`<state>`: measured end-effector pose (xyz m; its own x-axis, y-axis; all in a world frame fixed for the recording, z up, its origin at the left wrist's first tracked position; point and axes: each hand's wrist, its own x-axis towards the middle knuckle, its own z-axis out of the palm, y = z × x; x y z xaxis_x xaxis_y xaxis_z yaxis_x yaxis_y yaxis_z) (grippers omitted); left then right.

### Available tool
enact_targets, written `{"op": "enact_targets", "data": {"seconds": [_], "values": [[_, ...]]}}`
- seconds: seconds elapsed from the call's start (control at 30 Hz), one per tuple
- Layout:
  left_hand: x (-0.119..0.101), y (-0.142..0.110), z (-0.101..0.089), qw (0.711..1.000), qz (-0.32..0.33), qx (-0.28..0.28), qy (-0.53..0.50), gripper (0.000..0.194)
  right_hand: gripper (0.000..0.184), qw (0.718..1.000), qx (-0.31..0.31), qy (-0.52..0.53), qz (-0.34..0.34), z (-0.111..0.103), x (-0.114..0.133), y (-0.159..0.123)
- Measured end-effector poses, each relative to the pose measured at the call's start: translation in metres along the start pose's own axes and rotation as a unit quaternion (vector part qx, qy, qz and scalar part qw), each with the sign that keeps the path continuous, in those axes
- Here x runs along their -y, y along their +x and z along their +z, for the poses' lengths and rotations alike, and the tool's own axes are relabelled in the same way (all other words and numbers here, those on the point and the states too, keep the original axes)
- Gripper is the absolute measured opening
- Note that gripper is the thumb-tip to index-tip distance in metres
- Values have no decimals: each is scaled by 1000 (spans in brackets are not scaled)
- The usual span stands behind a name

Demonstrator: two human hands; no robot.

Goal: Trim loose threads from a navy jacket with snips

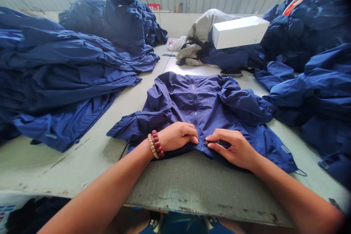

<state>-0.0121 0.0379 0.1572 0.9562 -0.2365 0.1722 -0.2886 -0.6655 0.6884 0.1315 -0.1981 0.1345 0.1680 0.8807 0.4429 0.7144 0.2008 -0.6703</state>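
A navy nylon zip jacket [203,98] lies spread on the grey-green table, collar away from me and zipper [195,106] running up its middle. My left hand [178,136] pinches the jacket's front at the hem, just left of the zipper. A beaded bracelet and a dark red bracelet [155,144] circle that wrist. My right hand [230,148] pinches the opposite front edge at the zipper's lower end. Fingers hide the zipper's bottom, so I cannot see its pin or slider.
Heaps of navy jackets rise on the left [63,69], right [320,87] and far side [123,18]. A white box [240,32] rests on a beige garment [201,29] at the back. A phone [231,74] lies beyond the jacket. The table's near edge [208,215] runs below my arms.
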Motion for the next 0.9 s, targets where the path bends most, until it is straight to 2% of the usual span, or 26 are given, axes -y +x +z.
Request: {"op": "enact_targets", "data": {"seconds": [0.27,0.9], "values": [[-8,0,2,998,21,-6,60,21,11,1000,24,15,-5,-7,4,1],[-5,0,5,998,27,-1,63,22,12,999,35,10,3,-2,2,1]]}}
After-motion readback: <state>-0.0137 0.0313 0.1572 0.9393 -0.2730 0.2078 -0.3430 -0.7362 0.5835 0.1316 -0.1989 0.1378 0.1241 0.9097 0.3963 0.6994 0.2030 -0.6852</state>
